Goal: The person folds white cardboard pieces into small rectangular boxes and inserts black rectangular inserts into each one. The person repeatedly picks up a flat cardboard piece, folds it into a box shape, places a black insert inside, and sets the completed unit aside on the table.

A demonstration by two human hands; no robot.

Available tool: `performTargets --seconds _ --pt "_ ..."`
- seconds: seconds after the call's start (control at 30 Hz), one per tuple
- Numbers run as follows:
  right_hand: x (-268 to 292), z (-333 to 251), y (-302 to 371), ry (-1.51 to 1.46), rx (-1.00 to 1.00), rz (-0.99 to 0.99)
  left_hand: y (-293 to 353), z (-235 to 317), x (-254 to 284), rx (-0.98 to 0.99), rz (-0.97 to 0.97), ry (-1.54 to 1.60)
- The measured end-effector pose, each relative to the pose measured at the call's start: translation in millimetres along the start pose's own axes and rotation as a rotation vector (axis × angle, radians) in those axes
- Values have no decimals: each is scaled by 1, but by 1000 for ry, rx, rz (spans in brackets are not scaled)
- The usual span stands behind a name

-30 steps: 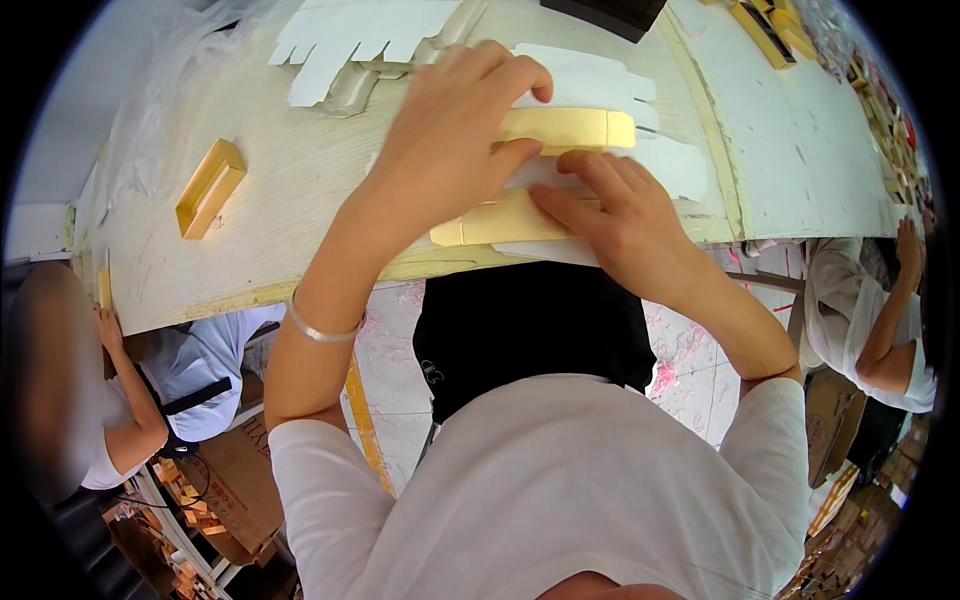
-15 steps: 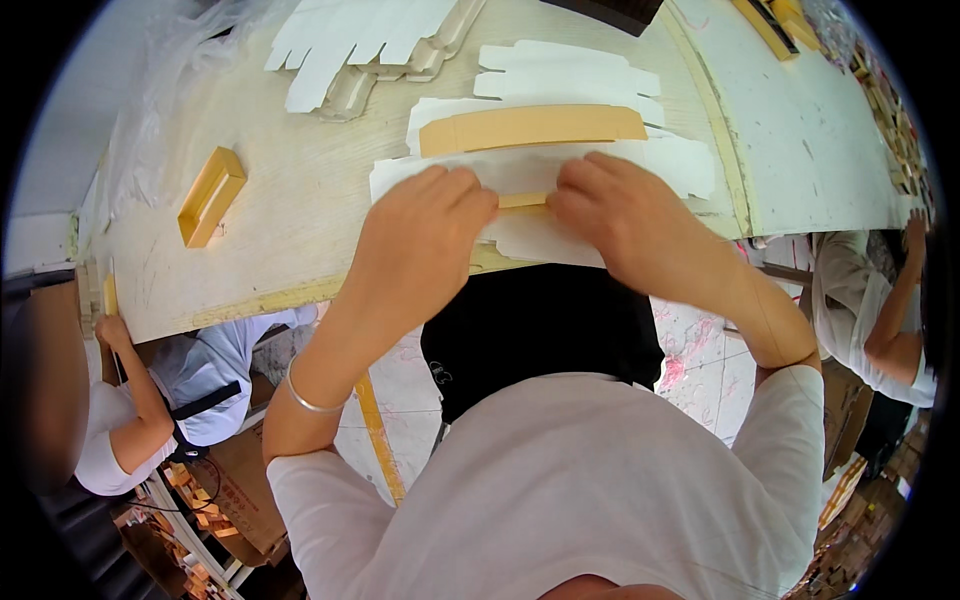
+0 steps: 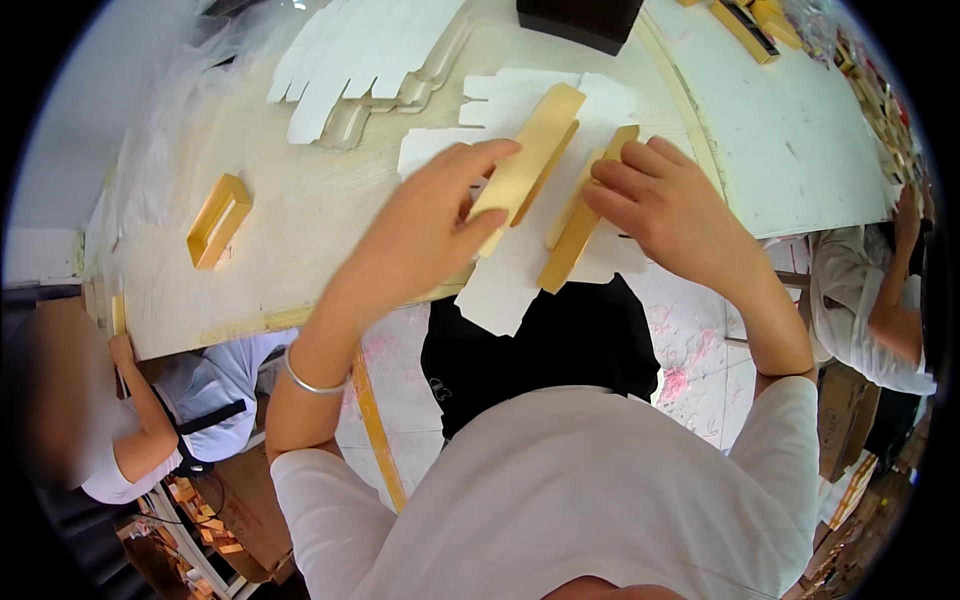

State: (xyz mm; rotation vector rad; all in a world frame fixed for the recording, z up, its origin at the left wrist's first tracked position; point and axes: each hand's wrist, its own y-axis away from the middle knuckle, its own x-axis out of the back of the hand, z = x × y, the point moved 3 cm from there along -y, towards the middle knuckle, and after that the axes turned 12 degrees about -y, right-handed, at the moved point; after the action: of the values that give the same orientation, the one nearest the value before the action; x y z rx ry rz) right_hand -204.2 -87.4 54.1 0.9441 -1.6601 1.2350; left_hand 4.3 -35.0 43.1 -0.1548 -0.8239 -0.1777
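Observation:
My left hand (image 3: 415, 225) grips a long gold folded card strip (image 3: 540, 140) between thumb and fingers, tilted over the white sheets. My right hand (image 3: 670, 205) pinches a second gold card strip (image 3: 570, 245), slanted alongside the first. Whether the two strips are joined by the white card between them I cannot tell. Beneath both hands lies a stack of flat white card blanks (image 3: 515, 290) with slotted edges, reaching past the table's front edge.
A small gold open tray-like box (image 3: 218, 222) stands on the table (image 3: 300, 200) at the left. More white blanks (image 3: 365, 50) are stacked behind. A dark box (image 3: 580, 22) is at the back. Co-workers (image 3: 140, 430) sit on both sides, one by a cardboard box (image 3: 245, 510).
Both gold strips have turned from crosswise to slanting, one now in each hand. My hands have moved apart, and the white blanks beneath have shifted.

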Motion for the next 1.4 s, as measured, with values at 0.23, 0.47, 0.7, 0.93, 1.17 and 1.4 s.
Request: performTargets --seconds 0.23,0.47,0.7,0.93,1.17,1.4 --pt "-23 -21 16 -487 12 114 -6 21 -24 -123 88 -176" --pt "-24 -3 16 -650 -190 196 0 20 -12 -257 -195 80" --pt "-17 -7 8 -968 -482 83 -5 15 -34 -139 -42 1" --pt "-11 -14 13 -1083 -485 96 -2 21 -45 -321 230 -231" --pt "-30 -43 36 -290 -74 215 16 22 -51 -97 202 -18" --pt "-28 -21 19 -793 -249 460 12 19 -26 4 -232 636"
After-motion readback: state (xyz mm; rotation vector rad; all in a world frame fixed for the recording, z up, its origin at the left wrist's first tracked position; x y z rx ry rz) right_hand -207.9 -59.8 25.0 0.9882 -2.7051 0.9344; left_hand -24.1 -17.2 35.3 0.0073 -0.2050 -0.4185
